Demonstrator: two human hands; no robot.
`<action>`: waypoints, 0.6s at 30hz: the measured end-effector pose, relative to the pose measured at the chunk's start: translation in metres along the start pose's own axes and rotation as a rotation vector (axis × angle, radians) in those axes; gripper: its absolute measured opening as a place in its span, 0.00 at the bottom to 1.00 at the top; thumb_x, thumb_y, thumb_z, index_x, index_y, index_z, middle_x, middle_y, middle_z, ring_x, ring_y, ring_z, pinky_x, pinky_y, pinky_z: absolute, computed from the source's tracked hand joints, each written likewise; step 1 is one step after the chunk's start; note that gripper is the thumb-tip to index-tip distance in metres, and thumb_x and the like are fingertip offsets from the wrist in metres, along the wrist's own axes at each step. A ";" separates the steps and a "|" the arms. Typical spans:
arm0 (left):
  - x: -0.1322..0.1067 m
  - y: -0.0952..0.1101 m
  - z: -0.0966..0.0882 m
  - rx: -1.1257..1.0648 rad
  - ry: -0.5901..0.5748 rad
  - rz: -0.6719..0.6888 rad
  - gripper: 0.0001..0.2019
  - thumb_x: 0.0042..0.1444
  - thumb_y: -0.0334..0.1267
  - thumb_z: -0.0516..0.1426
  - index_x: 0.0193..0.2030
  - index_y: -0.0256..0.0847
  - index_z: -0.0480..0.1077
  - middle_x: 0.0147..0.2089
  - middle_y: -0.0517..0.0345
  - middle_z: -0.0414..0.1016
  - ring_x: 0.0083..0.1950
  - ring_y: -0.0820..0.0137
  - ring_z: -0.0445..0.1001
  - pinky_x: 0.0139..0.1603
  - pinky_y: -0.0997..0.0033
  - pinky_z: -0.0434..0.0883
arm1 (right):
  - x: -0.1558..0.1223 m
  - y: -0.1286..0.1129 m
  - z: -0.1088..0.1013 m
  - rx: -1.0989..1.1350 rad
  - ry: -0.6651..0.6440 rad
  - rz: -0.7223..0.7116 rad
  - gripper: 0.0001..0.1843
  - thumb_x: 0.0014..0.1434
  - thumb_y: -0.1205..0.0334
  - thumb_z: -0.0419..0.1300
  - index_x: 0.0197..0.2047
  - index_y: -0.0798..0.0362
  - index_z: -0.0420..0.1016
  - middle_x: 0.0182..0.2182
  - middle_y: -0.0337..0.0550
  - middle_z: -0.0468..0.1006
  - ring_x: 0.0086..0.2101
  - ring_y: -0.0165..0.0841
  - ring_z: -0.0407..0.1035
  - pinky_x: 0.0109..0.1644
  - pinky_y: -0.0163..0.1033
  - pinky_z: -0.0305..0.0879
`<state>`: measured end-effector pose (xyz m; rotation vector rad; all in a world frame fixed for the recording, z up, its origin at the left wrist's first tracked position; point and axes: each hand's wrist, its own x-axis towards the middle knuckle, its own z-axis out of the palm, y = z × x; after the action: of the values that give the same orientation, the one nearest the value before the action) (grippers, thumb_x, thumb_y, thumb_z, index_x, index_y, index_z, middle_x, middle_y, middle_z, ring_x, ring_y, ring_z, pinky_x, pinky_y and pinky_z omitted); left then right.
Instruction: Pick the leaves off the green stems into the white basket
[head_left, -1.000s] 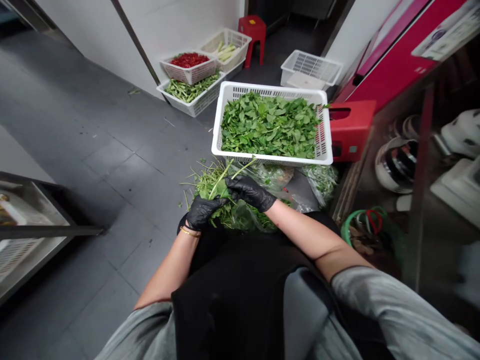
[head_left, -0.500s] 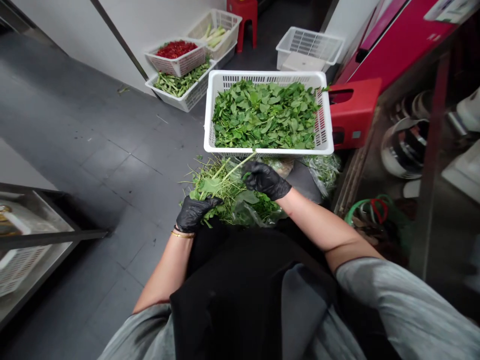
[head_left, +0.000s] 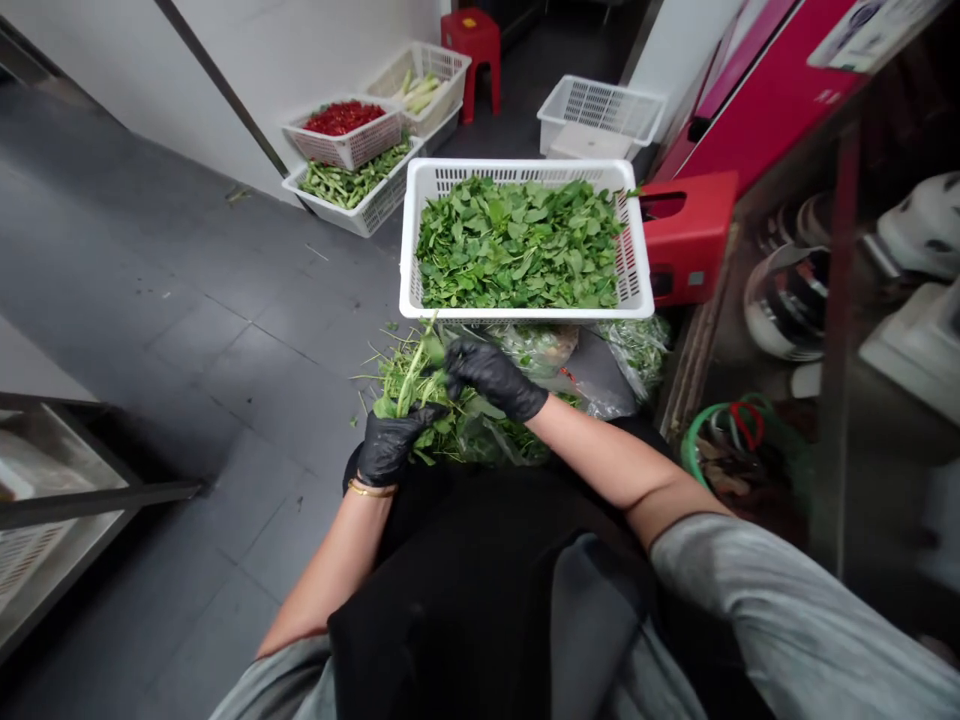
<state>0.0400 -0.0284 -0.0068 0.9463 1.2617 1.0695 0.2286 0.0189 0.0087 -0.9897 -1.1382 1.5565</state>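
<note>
My left hand [head_left: 391, 446], in a black glove, is closed around leafy green stems [head_left: 411, 375] that stick up past the thumb. My right hand [head_left: 495, 378], gloved in black as well, is at the upper part of those stems with its fingers pinched together at a leaf; the fingertips are partly hidden. Below both hands is a heap of thin green stems [head_left: 384, 365], with a clear plastic bag [head_left: 487, 437] of greens beside it. Just beyond stands a white slotted basket [head_left: 525, 314] filled with picked green leaves [head_left: 517, 245].
A red plastic stool [head_left: 694, 235] is beside and behind the basket. Farther back are baskets of red chillies [head_left: 345, 118], cut green vegetables [head_left: 352, 180] and pale stalks [head_left: 420, 92]. Metal shelving [head_left: 832, 350] runs along the right, and a metal rack [head_left: 112, 500] stands left.
My right hand has moved left and in toward my left hand, to the stems. My left hand keeps its hold on the bunch. The view has shifted slightly.
</note>
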 end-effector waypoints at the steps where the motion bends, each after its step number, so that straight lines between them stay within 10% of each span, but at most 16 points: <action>1: -0.003 0.001 -0.002 0.004 -0.010 -0.007 0.18 0.36 0.37 0.75 0.37 0.39 0.82 0.38 0.52 0.85 0.40 0.61 0.82 0.44 0.64 0.80 | 0.010 -0.008 -0.009 0.070 0.036 -0.035 0.18 0.52 0.46 0.68 0.32 0.51 0.69 0.23 0.35 0.71 0.24 0.29 0.68 0.31 0.37 0.69; 9: 0.002 0.003 -0.016 -0.284 0.142 -0.197 0.18 0.39 0.50 0.73 0.31 0.36 0.82 0.19 0.60 0.74 0.19 0.76 0.69 0.19 0.79 0.68 | 0.096 -0.115 -0.101 -0.056 0.394 -0.294 0.10 0.67 0.57 0.56 0.38 0.55 0.70 0.30 0.36 0.72 0.29 0.23 0.72 0.32 0.29 0.67; 15: 0.011 0.005 -0.008 -0.228 0.100 -0.066 0.21 0.38 0.46 0.75 0.39 0.37 0.83 0.24 0.59 0.78 0.23 0.73 0.72 0.26 0.75 0.71 | 0.034 -0.032 -0.001 0.114 -0.085 0.097 0.18 0.53 0.49 0.70 0.32 0.55 0.73 0.24 0.39 0.76 0.22 0.29 0.70 0.25 0.35 0.70; 18: 0.013 -0.001 -0.009 -0.135 0.079 0.002 0.23 0.33 0.40 0.76 0.40 0.40 0.83 0.37 0.55 0.84 0.36 0.66 0.79 0.38 0.69 0.76 | 0.007 0.018 0.034 0.099 -0.074 0.121 0.23 0.49 0.43 0.71 0.30 0.54 0.73 0.22 0.40 0.76 0.20 0.30 0.68 0.23 0.36 0.68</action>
<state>0.0314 -0.0166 -0.0117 0.8103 1.2365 1.1883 0.1907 0.0162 -0.0007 -0.9562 -1.0572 1.7419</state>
